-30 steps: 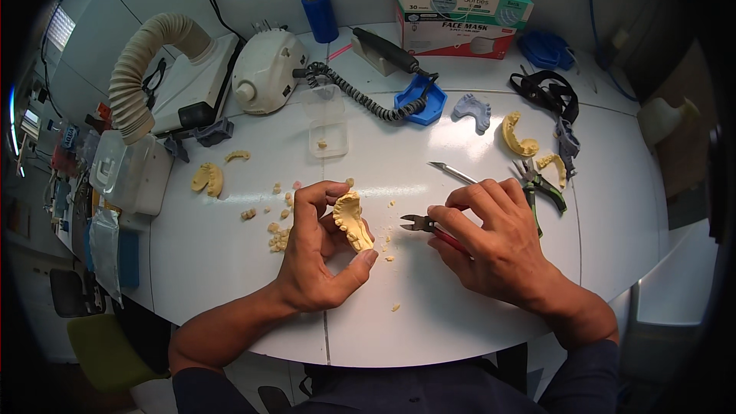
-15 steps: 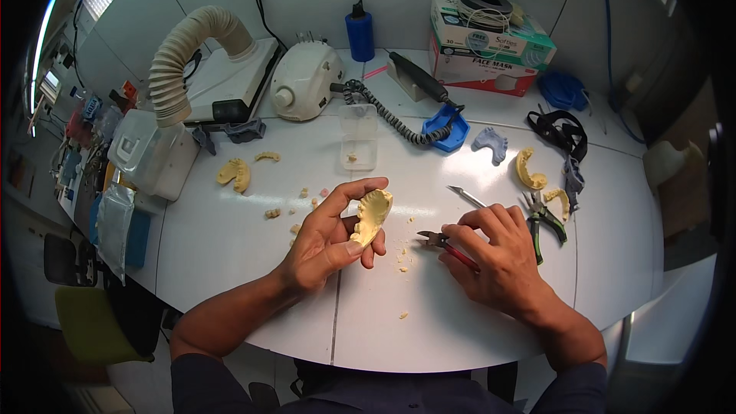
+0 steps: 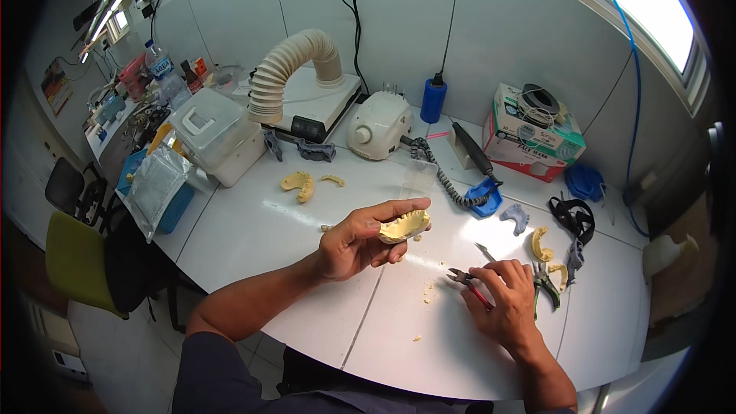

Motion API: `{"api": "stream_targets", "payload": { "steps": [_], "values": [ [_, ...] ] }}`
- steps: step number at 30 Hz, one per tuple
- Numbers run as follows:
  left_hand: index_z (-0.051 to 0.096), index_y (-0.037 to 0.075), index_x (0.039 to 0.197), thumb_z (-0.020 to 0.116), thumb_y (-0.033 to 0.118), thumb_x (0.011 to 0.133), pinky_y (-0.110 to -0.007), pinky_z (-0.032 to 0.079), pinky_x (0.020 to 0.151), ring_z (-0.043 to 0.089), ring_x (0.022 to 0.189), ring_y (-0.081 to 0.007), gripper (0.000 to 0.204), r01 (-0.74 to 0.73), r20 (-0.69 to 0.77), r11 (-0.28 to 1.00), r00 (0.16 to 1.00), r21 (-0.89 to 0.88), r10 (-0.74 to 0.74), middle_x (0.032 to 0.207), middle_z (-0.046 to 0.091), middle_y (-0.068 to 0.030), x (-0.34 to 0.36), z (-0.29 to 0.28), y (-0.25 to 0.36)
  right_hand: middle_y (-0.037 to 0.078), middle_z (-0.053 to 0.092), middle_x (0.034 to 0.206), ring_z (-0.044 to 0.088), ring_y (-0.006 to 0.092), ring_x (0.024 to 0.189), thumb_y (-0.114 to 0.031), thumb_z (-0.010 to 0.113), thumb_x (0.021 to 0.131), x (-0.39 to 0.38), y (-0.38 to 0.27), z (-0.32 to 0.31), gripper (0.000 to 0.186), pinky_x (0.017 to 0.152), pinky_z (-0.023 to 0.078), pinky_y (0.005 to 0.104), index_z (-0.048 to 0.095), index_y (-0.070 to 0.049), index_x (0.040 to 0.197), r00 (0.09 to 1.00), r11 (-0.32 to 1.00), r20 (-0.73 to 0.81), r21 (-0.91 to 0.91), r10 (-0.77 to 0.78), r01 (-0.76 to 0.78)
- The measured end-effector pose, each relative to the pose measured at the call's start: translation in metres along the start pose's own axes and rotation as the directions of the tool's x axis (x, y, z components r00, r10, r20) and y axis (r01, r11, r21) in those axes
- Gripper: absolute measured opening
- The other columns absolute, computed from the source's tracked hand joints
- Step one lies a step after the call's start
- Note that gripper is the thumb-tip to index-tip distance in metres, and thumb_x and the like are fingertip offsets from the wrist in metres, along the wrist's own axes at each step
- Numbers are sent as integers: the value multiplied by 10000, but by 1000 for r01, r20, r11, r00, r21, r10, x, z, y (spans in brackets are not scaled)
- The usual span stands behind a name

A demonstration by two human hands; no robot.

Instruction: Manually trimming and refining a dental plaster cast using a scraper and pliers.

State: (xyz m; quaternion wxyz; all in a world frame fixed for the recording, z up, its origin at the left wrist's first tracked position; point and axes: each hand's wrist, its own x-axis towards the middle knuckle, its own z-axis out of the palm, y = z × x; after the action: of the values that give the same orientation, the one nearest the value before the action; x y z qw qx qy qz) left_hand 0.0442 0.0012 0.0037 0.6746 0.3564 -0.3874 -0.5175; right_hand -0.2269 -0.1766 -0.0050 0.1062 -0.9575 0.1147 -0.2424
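My left hand (image 3: 349, 244) is closed around a yellow plaster dental cast (image 3: 404, 228), raised above the table with its row of teeth showing. Fingers and thumb pinch it at the edges. Lower and to the right, my right hand (image 3: 504, 303) grips side cutters (image 3: 480, 294) with red handles, their jaws pointing left and slightly apart. Between the hands, yellow plaster chips (image 3: 428, 291) are scattered on the white table (image 3: 383, 322). Just beyond my right fingers lies a slim craft knife (image 3: 484, 251), partly hidden. Green-handled pliers (image 3: 546, 288) rest right beside that hand.
More yellow casts (image 3: 300, 185) lie at the left, others (image 3: 540, 244) at the right near black straps (image 3: 573, 218). At the back stand a ribbed suction hose (image 3: 280, 69), a white control unit (image 3: 379, 126), a handpiece (image 3: 471, 149) and mask boxes (image 3: 533, 134). A lidded plastic box (image 3: 215, 134) sits left.
The view has swung up and to the left. My left hand has turned the cast to lie more level. My right hand still holds the side cutters near the chips.
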Motion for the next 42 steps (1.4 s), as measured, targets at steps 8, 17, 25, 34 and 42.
{"api": "stream_targets", "payload": {
  "steps": [8, 17, 25, 34, 42],
  "values": [
    [287, -25, 1722, 548, 316, 946, -207, 460, 706, 599, 897, -118, 887, -3, 36, 999, 999, 35, 1, 1246, 625, -106, 1, 3, -4, 80, 689, 1052, 622, 301, 1043, -216, 885, 826, -2, 0, -1, 397, 900, 419, 467, 766, -106, 1188, 998, 996, -57, -93, 5, -10],
    [345, 20, 1658, 765, 196, 857, -270, 501, 833, 592, 942, -119, 921, 59, -15, 960, 998, 274, -57, 1118, 559, -62, 3, 11, -7, 103, 665, 956, 644, 284, 821, -191, 828, 917, -4, -12, -4, 355, 748, 474, 415, 746, -84, 1246, 991, 991, 2, -21, 130, -130],
    [323, 39, 1644, 751, 51, 861, -288, 514, 859, 585, 1006, -140, 892, 29, 17, 978, 999, 208, -33, 1213, 514, -88, 1, 3, -18, 98, 633, 927, 650, 286, 808, -187, 839, 913, -4, -10, -3, 358, 702, 493, 417, 735, -90, 1242, 992, 991, 12, -32, 127, -127],
    [307, 92, 1656, 754, -8, 900, -317, 541, 944, 608, 1104, -166, 883, -4, 0, 963, 1000, 269, 4, 1273, 494, -77, 5, 7, -25, 98, 682, 1006, 649, 290, 930, -172, 871, 847, 2, 16, -13, 411, 817, 479, 424, 748, -86, 1229, 975, 973, -138, -129, 172, -190],
    [297, 85, 1655, 761, -57, 924, -342, 597, 994, 632, 1175, -203, 878, 83, -76, 957, 995, 278, -65, 1342, 427, -125, 3, 12, -36, 115, 715, 1059, 655, 314, 983, -149, 846, 865, 4, 53, -20, 328, 881, 490, 447, 756, -86, 1174, 932, 930, -266, -204, 248, -305]
  ]
}}
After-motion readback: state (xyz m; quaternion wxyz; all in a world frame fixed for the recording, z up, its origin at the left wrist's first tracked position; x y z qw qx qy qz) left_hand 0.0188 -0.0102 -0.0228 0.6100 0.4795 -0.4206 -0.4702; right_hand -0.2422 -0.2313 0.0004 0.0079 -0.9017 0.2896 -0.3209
